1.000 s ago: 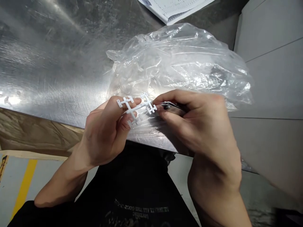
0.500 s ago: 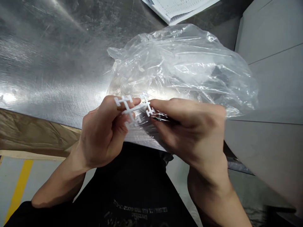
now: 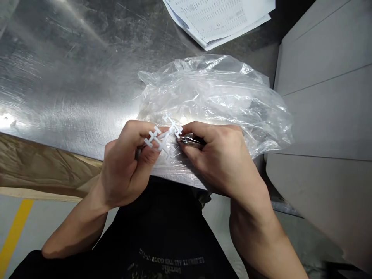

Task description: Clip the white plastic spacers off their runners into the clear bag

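While my left hand (image 3: 123, 162) pinches the white frame (image 3: 166, 136), end pieces (image 3: 148, 143) still attached, my right hand (image 3: 225, 157) grips a metal tool (image 3: 190, 142).

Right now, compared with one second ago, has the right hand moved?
Yes. Judged against the papers lying on the metal table, the right hand has moved leftward, closer to the left hand.

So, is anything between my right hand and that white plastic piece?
Nothing visible blocks it. Your right hand, holding a small metal tool, is close beside the white plastic piece, which your left hand grips; the clear plastic lies beneath, not between them.
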### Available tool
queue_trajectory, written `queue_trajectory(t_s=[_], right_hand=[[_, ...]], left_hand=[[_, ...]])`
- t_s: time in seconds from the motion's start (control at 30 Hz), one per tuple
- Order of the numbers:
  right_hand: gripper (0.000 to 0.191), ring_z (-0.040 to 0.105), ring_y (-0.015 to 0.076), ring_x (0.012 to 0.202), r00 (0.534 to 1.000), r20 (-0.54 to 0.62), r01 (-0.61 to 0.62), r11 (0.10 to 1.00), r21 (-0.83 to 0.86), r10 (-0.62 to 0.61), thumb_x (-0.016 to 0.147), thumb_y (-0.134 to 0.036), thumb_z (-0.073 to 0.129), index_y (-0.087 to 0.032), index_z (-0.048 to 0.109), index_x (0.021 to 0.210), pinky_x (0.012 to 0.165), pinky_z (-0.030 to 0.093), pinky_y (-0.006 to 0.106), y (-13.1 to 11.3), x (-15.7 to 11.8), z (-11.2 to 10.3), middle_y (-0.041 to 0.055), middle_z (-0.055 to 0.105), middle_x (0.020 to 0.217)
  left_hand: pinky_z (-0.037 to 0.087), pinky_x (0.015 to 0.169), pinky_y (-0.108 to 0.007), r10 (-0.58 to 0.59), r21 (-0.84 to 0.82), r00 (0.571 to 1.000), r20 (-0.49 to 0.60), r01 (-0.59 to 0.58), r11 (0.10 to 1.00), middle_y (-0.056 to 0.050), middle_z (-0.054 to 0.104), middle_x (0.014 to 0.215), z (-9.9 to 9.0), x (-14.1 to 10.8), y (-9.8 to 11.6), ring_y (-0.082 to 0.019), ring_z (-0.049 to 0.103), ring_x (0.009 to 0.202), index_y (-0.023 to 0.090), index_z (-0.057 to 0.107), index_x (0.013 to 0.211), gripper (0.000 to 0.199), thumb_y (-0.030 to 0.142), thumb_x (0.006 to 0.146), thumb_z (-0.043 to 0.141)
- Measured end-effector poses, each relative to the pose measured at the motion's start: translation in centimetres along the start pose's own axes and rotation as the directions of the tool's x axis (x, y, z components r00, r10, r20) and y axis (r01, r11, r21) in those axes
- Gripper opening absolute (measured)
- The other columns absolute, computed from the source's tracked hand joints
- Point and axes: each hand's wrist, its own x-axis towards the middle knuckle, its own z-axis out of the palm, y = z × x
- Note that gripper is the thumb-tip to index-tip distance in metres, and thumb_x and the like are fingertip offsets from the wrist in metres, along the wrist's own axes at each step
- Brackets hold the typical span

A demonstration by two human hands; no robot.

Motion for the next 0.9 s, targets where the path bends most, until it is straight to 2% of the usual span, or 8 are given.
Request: queue_trajectory(t_s=[0.17,0.23,0.33,0.4,0.47,0.6,0.73,0.9], right_hand=[[0.023,0.062,0.0138,0.055,1.000,-0.009,-0.020,0.993,0.120,0.021,0.087,-0.008,0.065,-0.017,0.083,0.098,0.059,0.047,0.028,0.3,-0.8,-0.9,-0.0013,0.073,0.068],[0.020,0.063,0.0149,0.057,0.987,-0.157,-0.029,0.995,0.098,0.044,0.090,-0.013,0.066,-0.020,0.083,0.097,0.058,0.048,0.029,0.8,-1.3,-1.3,-0.0001,0.076,0.073],[0.019,0.057,0.0177,0.054,0.879,-0.477,-0.121,0.976,-0.179,0.022,0.088,-0.014,0.068,-0.019,0.085,0.095,0.056,0.045,0.034,1.6,-1.7,-1.6,0.0018,0.071,0.067],[0.020,0.055,0.0186,0.052,0.835,-0.548,-0.135,0.945,-0.297,-0.053,0.087,-0.012,0.067,-0.017,0.085,0.095,0.055,0.043,0.036,1.8,-1.9,-1.5,0.0027,0.069,0.063],[0.022,0.064,0.0192,0.056,0.877,-0.468,-0.017,0.964,-0.265,-0.113,0.090,-0.009,0.067,-0.015,0.085,0.101,0.056,0.048,0.036,1.6,-2.1,-1.4,0.0044,0.075,0.069],[0.021,0.072,0.0180,0.063,0.971,-0.108,0.203,0.974,-0.095,-0.213,0.095,-0.007,0.068,-0.016,0.085,0.103,0.059,0.049,0.033,0.7,-2.6,-0.6,0.0034,0.079,0.075],[0.024,0.060,0.0163,0.054,0.976,-0.028,0.209,0.961,-0.182,-0.218,0.096,-0.007,0.061,-0.016,0.083,0.093,0.054,0.034,0.033,0.4,-2.2,0.2,0.0013,0.070,0.064],[0.024,0.065,0.0167,0.059,0.996,0.015,0.088,0.985,-0.146,-0.087,0.090,-0.007,0.060,-0.017,0.082,0.094,0.060,0.036,0.032,0.4,-1.3,0.2,0.0039,0.077,0.071]], left_hand=[[0.050,0.055,-0.025,-0.039,0.051,0.999,0.015,0.038,0.998,0.003,0.069,0.090,0.1,-0.1,0.0,-0.008,0.063,0.065,0.028,0.070,0.128,0.018,0.019,0.111,0.068],[0.051,0.056,-0.025,-0.008,0.058,1.000,0.024,0.007,0.998,0.003,0.069,0.090,0.2,0.1,0.0,-0.010,0.066,0.069,0.027,0.068,0.125,0.015,0.020,0.111,0.066],[0.057,0.061,-0.024,0.052,0.063,0.998,0.031,-0.054,0.997,0.003,0.070,0.090,0.2,0.3,-0.1,-0.012,0.072,0.077,0.025,0.066,0.120,0.011,0.019,0.111,0.065],[0.056,0.061,-0.023,0.063,0.063,0.998,0.028,-0.065,0.996,0.002,0.070,0.092,0.2,0.4,-0.1,-0.012,0.072,0.079,0.024,0.066,0.121,0.013,0.017,0.111,0.064],[0.051,0.057,-0.023,0.059,0.066,0.998,0.034,-0.062,0.996,0.002,0.069,0.091,0.2,0.3,-0.1,-0.010,0.068,0.073,0.025,0.067,0.125,0.017,0.016,0.110,0.065],[0.047,0.052,-0.023,0.073,0.048,0.996,0.047,-0.075,0.996,0.004,0.071,0.094,0.1,0.3,-0.1,-0.005,0.057,0.060,0.025,0.067,0.130,0.022,0.015,0.110,0.066],[0.049,0.054,-0.023,0.083,0.039,0.996,0.035,-0.084,0.996,0.002,0.073,0.102,0.1,0.3,-0.2,-0.006,0.060,0.063,0.026,0.067,0.132,0.024,0.015,0.110,0.067],[0.048,0.053,-0.023,0.053,0.039,0.998,0.043,-0.055,0.998,0.004,0.073,0.097,0.2,0.3,-0.2,-0.005,0.057,0.060,0.027,0.067,0.132,0.024,0.016,0.111,0.066]])
